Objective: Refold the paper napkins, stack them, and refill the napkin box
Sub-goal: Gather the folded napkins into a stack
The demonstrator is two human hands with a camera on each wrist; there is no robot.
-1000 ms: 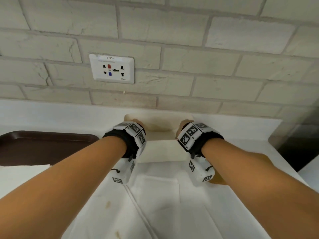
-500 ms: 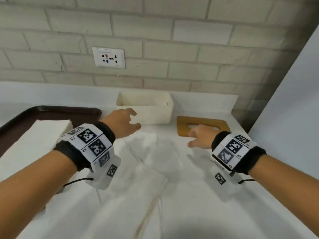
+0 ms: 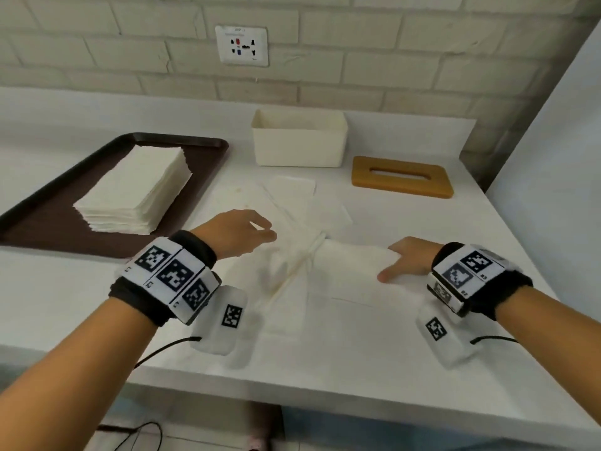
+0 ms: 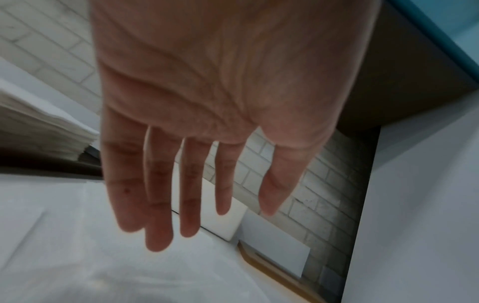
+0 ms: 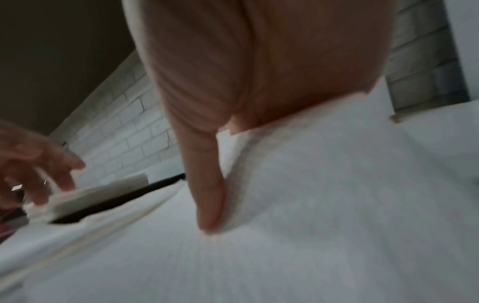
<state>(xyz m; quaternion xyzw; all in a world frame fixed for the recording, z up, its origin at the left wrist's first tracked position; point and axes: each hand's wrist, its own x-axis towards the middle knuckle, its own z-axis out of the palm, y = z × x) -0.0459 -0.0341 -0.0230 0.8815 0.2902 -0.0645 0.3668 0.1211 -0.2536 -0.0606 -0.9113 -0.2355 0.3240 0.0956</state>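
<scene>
An open white napkin box (image 3: 299,148) stands at the back of the counter, its wooden slotted lid (image 3: 401,177) lying flat to its right. Several unfolded white napkins (image 3: 292,284) lie spread across the counter in front of it. My right hand (image 3: 395,260) pinches the right edge of one napkin (image 3: 351,258); in the right wrist view the thumb (image 5: 210,194) lies on the paper (image 5: 324,184), which hides the fingers. My left hand (image 3: 260,231) hovers over the napkins holding nothing, with its fingers (image 4: 158,205) straight.
A dark brown tray (image 3: 39,229) at the left carries a tall stack of folded napkins (image 3: 136,190). A brick wall with a socket (image 3: 242,45) runs behind. A white panel (image 3: 553,157) bounds the right side. The counter's front edge (image 3: 325,392) is near my wrists.
Both hands have drawn back from the napkin box toward me. The right hand has left the lid area and taken hold of a napkin's edge. The left hand hovers over the spread napkins.
</scene>
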